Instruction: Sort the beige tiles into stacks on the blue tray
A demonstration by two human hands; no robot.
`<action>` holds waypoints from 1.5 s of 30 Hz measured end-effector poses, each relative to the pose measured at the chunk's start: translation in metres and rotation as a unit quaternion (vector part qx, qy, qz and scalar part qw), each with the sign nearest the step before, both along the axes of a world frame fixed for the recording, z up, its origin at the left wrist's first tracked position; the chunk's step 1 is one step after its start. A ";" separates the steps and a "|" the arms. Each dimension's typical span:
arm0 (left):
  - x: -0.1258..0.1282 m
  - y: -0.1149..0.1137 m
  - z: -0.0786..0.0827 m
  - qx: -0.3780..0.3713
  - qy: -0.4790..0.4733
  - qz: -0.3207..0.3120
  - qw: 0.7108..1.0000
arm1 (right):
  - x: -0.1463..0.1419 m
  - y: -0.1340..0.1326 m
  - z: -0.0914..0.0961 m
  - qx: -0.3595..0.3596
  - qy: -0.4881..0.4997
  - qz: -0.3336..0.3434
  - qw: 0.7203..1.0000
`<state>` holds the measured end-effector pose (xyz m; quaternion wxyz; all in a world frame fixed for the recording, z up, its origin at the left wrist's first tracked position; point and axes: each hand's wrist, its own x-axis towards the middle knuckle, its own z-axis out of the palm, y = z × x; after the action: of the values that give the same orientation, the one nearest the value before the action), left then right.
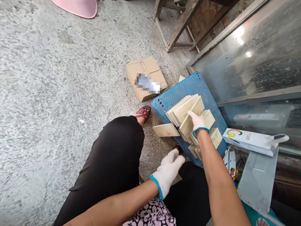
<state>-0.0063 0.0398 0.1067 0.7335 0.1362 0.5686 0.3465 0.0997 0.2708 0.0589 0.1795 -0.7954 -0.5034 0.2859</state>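
My right hand (198, 121), in a white knit glove with a blue cuff, is closed on the upper edge of a thin wooden board (186, 126). The board leans among stacks of similar pale boards (182, 110) on a blue plastic stool (182, 91). One board (166, 130) juts out past the stool's left edge. My left hand (169, 169), gloved the same way, hovers above my lap near the stool's front edge. Its fingers are stretched out and hold nothing.
A cardboard box (152, 67) lies on the concrete floor beyond the stool. To the right are a glass-paned frame (246, 59), a white printed carton (249, 141) and a grey metal surface (260, 179). A wooden stand (182, 29) and a pink seat (80, 7) are farther back.
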 end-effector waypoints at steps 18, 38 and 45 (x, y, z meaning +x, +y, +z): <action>0.010 -0.011 -0.018 -0.050 -0.105 -0.023 0.993 | -0.016 0.078 -0.044 -0.090 -0.091 -0.051 0.991; 0.016 -0.011 -0.018 -0.050 -0.087 -0.032 0.994 | -0.024 -0.006 -0.004 0.141 -0.182 0.057 0.971; 0.017 -0.005 -0.026 -0.007 -0.042 -0.028 0.999 | 0.018 -0.132 -0.029 0.162 -0.154 0.234 0.946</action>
<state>0.0103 0.0350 0.0805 0.7670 0.1327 0.5359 0.3269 0.1174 0.1390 0.0303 0.1544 -0.6495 -0.7367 0.1081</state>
